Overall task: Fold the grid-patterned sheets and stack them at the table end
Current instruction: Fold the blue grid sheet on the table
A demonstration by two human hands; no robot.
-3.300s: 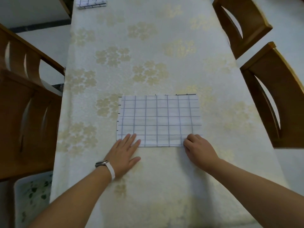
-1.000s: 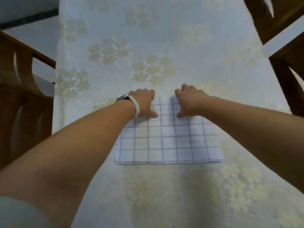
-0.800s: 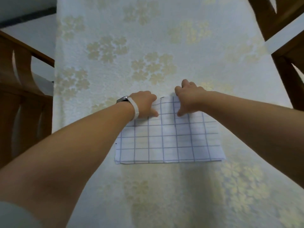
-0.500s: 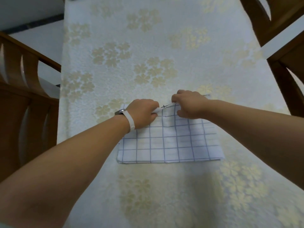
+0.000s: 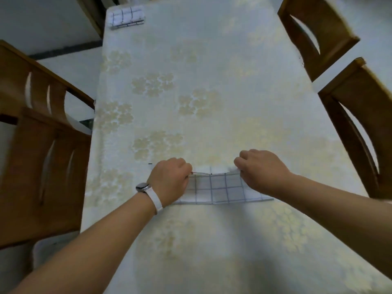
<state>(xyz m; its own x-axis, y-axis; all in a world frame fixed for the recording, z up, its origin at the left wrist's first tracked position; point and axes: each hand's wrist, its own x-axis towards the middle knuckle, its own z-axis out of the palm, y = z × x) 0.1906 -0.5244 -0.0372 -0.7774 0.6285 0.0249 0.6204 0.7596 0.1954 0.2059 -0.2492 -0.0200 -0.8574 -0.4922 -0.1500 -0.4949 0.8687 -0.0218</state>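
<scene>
Lowest in the frame, our two forearms reach in from the bottom corners, the left one wearing a watch (image 5: 142, 187) on a white strap. Just beyond them, in the lower centre, the grid-patterned sheet (image 5: 218, 190) lies on the surface (image 5: 212, 92). Its near edge is flat and its far edge is raised off the cloth, dipping a little in the middle. The danger we judge from here is a crooked fold. If one hand pulls ahead of the other, or lets the thin edge slip, the far edge will land askew of the near one. Any layers underneath may also slide, or drag the flowered tablecloth into a ridge. Our left hand (image 5: 169, 181) grips the far edge at its left end, its fingers (image 5: 186, 166) curled tight with the thumb pinching the cloth. Our right hand (image 5: 261, 170) does the same at the right end, its fingers (image 5: 240, 161) bunched into a closed pinch, nothing spread. Wooden chairs (image 5: 42, 145) stand along both sides of the frame. Well apart, at the top left of the frame on the far end of the surface, sits a small folded stack (image 5: 127, 18) of the same checked cloth. We judge this sheet goes there once folded.
</scene>
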